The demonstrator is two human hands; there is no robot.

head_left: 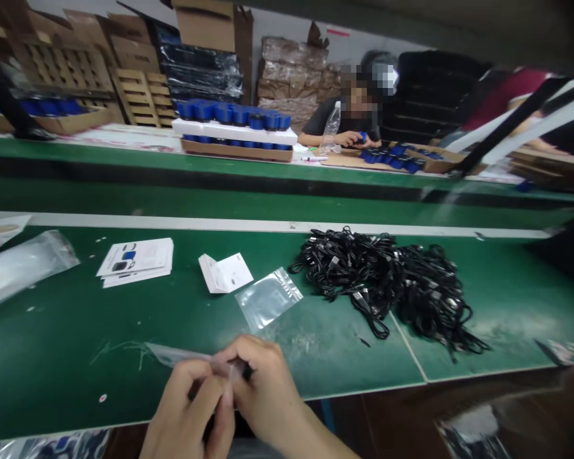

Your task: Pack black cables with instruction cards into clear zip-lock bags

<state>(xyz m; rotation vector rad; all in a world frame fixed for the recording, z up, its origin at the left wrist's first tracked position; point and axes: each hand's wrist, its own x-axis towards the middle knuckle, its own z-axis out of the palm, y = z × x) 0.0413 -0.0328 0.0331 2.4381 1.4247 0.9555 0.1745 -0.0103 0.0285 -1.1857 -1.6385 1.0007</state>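
Observation:
Close together at the table's front edge, my left hand [191,408] and my right hand [263,382] both pinch a small clear plastic bag [172,354], which sticks out to the left. My fingers cover most of its right part. Beyond my hands another clear bag [268,299] lies flat on the green table [162,319]. A folded white leaflet [227,273] is just behind that bag, and a stack of printed leaflets [138,260] lies further left. Right of the flat bag sits a large heap of coiled black cables [363,264].
Large plastic bags [23,264] lie at the far left. On a raised shelf [138,156] behind stand a tray of blue items [234,115] and a plastic bottle [331,127]. Across it a person [339,121] handles a blue item.

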